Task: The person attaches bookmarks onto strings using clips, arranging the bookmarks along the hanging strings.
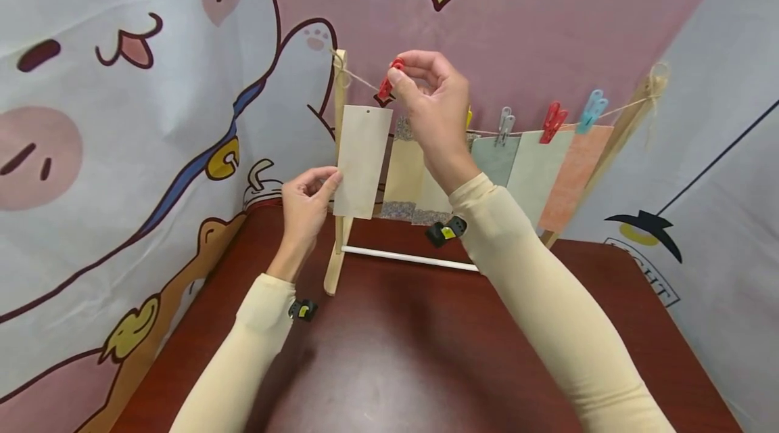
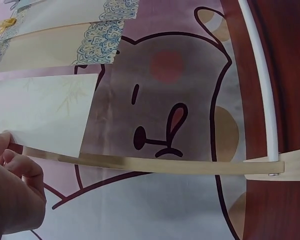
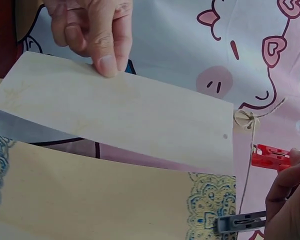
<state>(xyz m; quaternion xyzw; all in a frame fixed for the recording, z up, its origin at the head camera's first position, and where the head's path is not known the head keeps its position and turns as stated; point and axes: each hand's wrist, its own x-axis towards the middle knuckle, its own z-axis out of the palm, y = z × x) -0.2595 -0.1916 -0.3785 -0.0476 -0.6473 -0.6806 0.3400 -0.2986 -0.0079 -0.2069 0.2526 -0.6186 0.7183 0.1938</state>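
Note:
My left hand (image 1: pixel 307 206) pinches the left edge of a plain off-white paper card (image 1: pixel 363 162), which stands upright with a small hole near its top edge. Between the thumb and fingers of my right hand (image 1: pixel 438 105) is a red clothespin (image 3: pixel 270 157), its tip close beside the twine (image 3: pixel 246 187). Whether the tip grips the twine I cannot tell. The card's top edge lies a little below the twine, beside the left wooden post (image 1: pixel 341 95). Next to it hangs a cream card with a patterned border (image 3: pixel 97 187), under a grey clothespin (image 3: pixel 240 221).
Farther right, a grey clothespin (image 1: pixel 506 123), a red clothespin (image 1: pixel 553 122) and a blue clothespin (image 1: pixel 592 111) hold more cards on the line. A white rod (image 1: pixel 408 258) joins the wooden frame low down, on a dark red table (image 1: pixel 365 352). A printed cloth (image 1: pixel 511 27) hangs behind.

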